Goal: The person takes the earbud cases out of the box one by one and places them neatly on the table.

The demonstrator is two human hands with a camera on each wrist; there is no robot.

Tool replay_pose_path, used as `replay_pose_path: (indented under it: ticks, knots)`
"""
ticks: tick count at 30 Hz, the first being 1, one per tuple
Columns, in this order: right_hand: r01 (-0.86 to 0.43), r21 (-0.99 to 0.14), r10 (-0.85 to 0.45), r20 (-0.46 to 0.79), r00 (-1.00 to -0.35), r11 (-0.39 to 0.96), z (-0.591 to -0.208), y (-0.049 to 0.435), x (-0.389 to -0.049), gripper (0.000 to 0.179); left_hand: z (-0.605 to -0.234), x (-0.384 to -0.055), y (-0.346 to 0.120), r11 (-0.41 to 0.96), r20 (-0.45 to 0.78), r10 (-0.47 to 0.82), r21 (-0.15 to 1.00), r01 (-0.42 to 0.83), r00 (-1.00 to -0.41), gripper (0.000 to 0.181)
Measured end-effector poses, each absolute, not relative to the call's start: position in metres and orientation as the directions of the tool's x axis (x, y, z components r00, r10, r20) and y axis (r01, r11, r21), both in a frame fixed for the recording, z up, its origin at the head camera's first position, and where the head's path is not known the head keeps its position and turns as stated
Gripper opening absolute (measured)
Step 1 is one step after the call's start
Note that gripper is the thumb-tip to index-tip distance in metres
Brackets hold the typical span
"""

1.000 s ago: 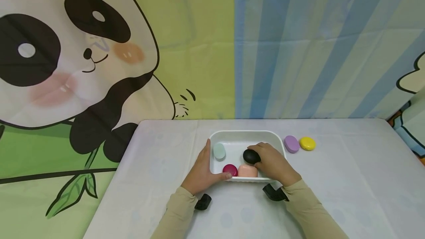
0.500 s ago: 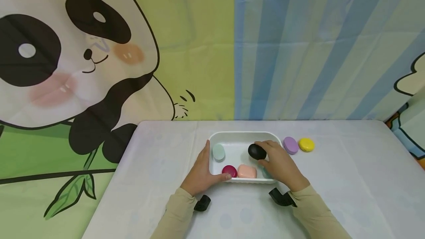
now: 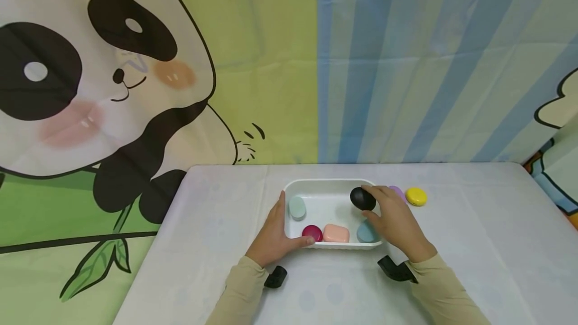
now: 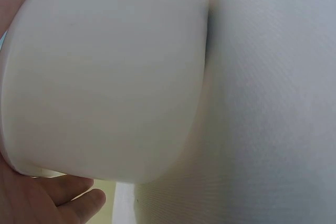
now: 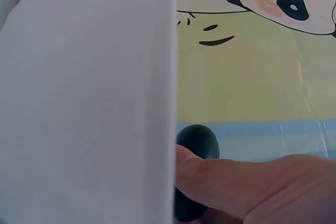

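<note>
My right hand pinches a smooth black oval piece between thumb and fingers, above the right part of a white tray. The right wrist view also shows the thumb pressed on this black piece. My left hand holds the tray's left front corner, thumb over the front rim and fingers along the left wall. Inside the tray lie a pale green oval piece, a dark pink round piece, a peach rounded block and a blue round piece.
On the white-covered table, right of the tray, lie a yellow round piece and a purple piece, partly hidden by my right hand. A printed panda cloth hangs behind the table's back edge.
My right hand has carried the black piece up and to the right, away from the tray's middle. The blue piece has come into sight; the purple one is now partly covered. The left hand stays put.
</note>
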State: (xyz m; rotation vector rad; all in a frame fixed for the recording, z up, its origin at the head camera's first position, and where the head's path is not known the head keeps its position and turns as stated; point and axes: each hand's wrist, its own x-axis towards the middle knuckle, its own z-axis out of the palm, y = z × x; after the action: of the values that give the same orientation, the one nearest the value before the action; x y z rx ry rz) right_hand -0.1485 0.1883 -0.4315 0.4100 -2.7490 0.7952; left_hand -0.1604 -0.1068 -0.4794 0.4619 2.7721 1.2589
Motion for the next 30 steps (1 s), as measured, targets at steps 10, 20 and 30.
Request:
replay_pose_path:
  ticks: [10, 20, 30]
  knots:
    - [-0.323, -0.472, -0.160, 0.353, -0.922, 0.820, -0.430, 0.202, -0.145, 0.059, -0.478, -0.159, -0.106, 0.620, 0.059, 0.294, 0.748, 0.237, -0.954, 0.124]
    - [-0.311, -0.476, -0.095, 0.425, -0.900, 0.822, -0.433, 0.215, -0.141, 0.057, -0.479, -0.159, -0.108, 0.623, 0.077, 0.300, 0.739, 0.256, -0.951, 0.125]
    - [-0.268, -0.477, -0.041, 0.435, -0.900, 0.837, -0.432, 0.236, -0.142, 0.058, -0.481, -0.159, -0.107, 0.616, 0.053, 0.292, 0.753, 0.230, -0.955, 0.124]
